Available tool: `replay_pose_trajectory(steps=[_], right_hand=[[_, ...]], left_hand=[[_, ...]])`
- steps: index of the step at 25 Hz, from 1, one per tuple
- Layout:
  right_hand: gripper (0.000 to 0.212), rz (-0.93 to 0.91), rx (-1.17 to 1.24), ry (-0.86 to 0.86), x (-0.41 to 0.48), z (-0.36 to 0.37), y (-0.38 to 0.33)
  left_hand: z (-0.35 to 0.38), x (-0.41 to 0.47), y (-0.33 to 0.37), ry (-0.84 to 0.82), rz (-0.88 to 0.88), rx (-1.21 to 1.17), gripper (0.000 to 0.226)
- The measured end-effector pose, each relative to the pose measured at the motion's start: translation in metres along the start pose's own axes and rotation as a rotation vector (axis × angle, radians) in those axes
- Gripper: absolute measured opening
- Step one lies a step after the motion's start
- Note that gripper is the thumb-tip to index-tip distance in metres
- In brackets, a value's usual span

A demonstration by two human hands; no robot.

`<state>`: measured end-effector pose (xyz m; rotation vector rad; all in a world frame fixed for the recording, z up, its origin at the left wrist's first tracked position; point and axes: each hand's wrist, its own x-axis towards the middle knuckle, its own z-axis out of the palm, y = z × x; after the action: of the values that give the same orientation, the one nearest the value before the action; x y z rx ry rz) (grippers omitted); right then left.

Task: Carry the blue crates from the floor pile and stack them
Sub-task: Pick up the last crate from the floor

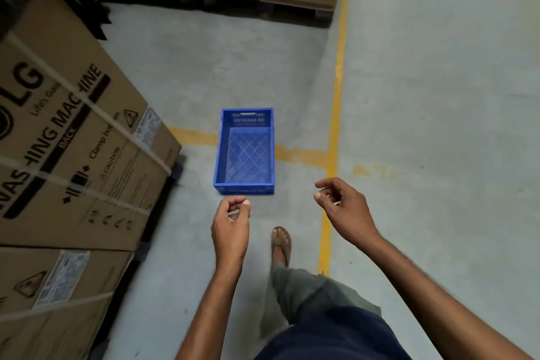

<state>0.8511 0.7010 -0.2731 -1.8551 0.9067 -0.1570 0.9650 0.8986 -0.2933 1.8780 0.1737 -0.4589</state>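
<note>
Grey concrete floor (pixel 175 82), yellow-lined, cartons (pixel 73 140) alongside: one empty blue crate (pixel 248 155) sits upright just ahead of left hand (pixel 230 219) and right hand (pixel 342 204), both loosely curled and holding nothing; probably light, rigid plastic, best gripped at end-wall handle slots.
</note>
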Motion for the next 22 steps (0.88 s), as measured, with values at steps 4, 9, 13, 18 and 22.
replay_pose_trajectory(steps=[4,9,13,18,22], right_hand=[[0.014,0.112,-0.049,-0.048,0.106,0.074,0.007],[0.014,0.245,-0.164,-0.079,0.223,0.159,0.051],[0.016,0.308,-0.23,-0.088,0.313,0.236,0.132],[0.03,0.41,-0.311,-0.088,0.412,0.319,0.239],[0.053,0.375,-0.434,-0.161,0.474,0.372,0.307]], left_hand=[[0.0,0.11,-0.022,0.022,-0.217,-0.061,0.007],[0.028,0.238,-0.082,-0.045,-0.455,-0.098,0.005],[0.072,0.341,-0.18,-0.085,-0.655,-0.156,0.016],[0.131,0.43,-0.291,-0.13,-0.799,-0.224,0.025],[0.173,0.472,-0.366,-0.114,-0.822,-0.285,0.029]])
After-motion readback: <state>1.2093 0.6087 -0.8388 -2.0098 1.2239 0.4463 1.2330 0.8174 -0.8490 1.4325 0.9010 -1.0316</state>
